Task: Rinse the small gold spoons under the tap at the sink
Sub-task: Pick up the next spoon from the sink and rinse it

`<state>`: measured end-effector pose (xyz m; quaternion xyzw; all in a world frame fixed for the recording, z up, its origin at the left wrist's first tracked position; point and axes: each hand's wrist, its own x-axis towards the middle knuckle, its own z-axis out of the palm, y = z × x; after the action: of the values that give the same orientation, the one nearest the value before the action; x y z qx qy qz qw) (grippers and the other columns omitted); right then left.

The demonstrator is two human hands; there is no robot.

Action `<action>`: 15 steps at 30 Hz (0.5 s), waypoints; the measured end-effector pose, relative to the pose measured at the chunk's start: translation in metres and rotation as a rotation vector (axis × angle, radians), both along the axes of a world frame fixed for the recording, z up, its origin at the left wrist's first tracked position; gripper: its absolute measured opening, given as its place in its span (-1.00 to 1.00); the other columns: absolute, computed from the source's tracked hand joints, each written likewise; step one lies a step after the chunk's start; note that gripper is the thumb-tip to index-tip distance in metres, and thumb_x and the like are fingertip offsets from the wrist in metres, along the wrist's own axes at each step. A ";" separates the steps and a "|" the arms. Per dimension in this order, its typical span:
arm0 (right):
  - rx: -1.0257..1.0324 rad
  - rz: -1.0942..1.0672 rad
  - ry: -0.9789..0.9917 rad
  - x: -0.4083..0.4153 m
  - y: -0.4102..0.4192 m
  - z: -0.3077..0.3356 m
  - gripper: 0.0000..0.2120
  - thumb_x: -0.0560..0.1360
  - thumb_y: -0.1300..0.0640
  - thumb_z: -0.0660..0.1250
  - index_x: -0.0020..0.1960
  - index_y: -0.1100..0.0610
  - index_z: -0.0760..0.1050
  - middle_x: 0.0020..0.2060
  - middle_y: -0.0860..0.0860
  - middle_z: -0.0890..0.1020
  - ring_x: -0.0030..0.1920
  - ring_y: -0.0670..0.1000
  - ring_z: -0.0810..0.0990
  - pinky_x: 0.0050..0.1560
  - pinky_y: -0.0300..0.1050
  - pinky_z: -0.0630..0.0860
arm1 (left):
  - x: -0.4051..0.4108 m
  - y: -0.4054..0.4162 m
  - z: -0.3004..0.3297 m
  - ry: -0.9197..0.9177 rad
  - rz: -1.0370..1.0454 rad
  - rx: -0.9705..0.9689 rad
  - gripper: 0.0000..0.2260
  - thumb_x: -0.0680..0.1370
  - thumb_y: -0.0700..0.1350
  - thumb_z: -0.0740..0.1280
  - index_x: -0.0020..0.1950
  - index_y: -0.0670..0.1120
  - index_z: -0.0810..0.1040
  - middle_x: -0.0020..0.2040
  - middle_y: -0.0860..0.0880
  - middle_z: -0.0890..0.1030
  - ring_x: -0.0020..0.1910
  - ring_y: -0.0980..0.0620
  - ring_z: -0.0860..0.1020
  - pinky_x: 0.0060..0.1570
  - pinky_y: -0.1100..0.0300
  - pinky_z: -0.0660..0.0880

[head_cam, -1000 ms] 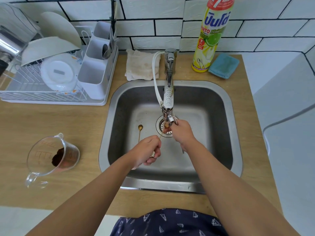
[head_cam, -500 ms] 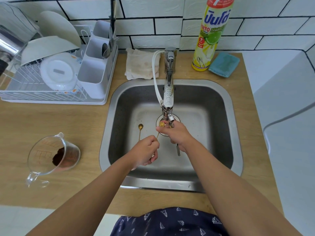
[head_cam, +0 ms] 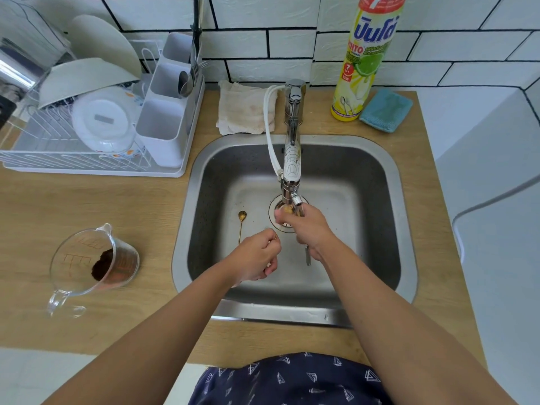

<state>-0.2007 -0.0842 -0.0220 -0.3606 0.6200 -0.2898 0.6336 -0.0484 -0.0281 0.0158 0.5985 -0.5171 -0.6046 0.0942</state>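
Under the tap (head_cam: 292,159), as before, both hands gripping one gold spoon (head_cam: 287,209): left hand (head_cam: 257,258) handle, right hand (head_cam: 306,226) bowl

One small gold spoon (head_cam: 287,209) is sitting with its bowl just under the tap (head_cam: 292,159), at the right fingers (head_cam: 282,214), its thin handle running back to the left fingers (head_cam: 273,244). A second gold spoon (head_cam: 241,223) is lying flat in the sink (head_cam: 365,200), bowl pointing away, just left of the left fingers.

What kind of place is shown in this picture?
Most likely a home kitchen, at the washing-up corner. A steel sink with a tap is set into a wooden counter; a dish rack with plates stands beside it, and a bottle of dish soap stands against the white tiled wall.
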 end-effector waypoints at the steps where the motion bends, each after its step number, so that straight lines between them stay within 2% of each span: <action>1: 0.006 -0.052 0.017 0.000 -0.002 0.000 -0.90 0.54 0.02 0.45 -0.11 0.03 0.61 -0.37 -0.10 0.70 -0.59 -0.22 0.39 -0.52 -0.29 0.25 | 0.000 0.001 0.000 0.010 -0.008 -0.004 -0.82 0.65 -0.10 0.09 0.01 -0.13 0.44 -0.46 -0.06 0.50 -0.58 0.08 0.33 -0.56 0.27 0.29; 5: 0.024 -0.074 -0.026 -0.002 -0.003 -0.002 -0.83 0.65 0.00 0.31 -0.06 0.00 0.63 -0.22 -0.03 0.78 -0.60 -0.17 0.28 -0.56 -0.24 0.17 | 0.001 -0.002 0.001 -0.008 -0.022 -0.027 -0.81 0.65 -0.10 0.09 0.01 -0.12 0.47 -0.47 -0.04 0.52 -0.57 0.07 0.35 -0.56 0.28 0.30; 8: 0.051 -0.001 -0.172 -0.002 0.000 -0.006 -0.90 0.64 0.05 0.35 0.08 0.00 0.64 -0.05 -0.02 0.79 -0.52 -0.13 0.22 -0.55 -0.24 0.18 | 0.001 -0.002 -0.001 -0.032 -0.012 -0.038 -0.80 0.66 -0.10 0.08 0.04 -0.15 0.45 -0.46 -0.05 0.53 -0.57 0.06 0.35 -0.57 0.29 0.30; 10: 0.053 0.025 -0.191 -0.004 0.002 -0.006 -0.91 0.57 0.06 0.45 0.06 0.01 0.66 -0.11 -0.07 0.78 -0.50 -0.12 0.23 -0.56 -0.25 0.19 | 0.002 0.001 -0.004 -0.031 -0.021 -0.026 -0.79 0.66 -0.08 0.08 0.06 -0.16 0.44 -0.45 -0.05 0.53 -0.56 0.04 0.36 -0.56 0.28 0.31; 12: 0.055 0.018 -0.097 -0.004 0.000 -0.005 -0.86 0.52 -0.03 0.49 -0.02 0.03 0.67 -0.20 -0.07 0.78 -0.52 -0.12 0.24 -0.57 -0.27 0.19 | 0.003 0.006 -0.006 -0.029 -0.043 -0.024 -0.79 0.66 -0.07 0.08 0.05 -0.11 0.47 -0.45 -0.03 0.54 -0.53 0.06 0.39 -0.55 0.27 0.34; 15: 0.089 -0.020 -0.017 -0.002 -0.004 -0.006 -0.73 0.63 -0.10 0.34 -0.07 0.07 0.63 -0.20 0.00 0.79 -0.60 -0.17 0.27 -0.60 -0.27 0.16 | 0.005 0.007 -0.006 -0.040 -0.032 -0.055 -0.78 0.65 -0.09 0.08 0.01 -0.07 0.50 -0.46 -0.02 0.55 -0.52 0.06 0.42 -0.54 0.26 0.37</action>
<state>-0.2026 -0.0878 -0.0278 -0.3236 0.6304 -0.2713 0.6514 -0.0438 -0.0210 0.0093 0.5992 -0.5447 -0.5798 0.0905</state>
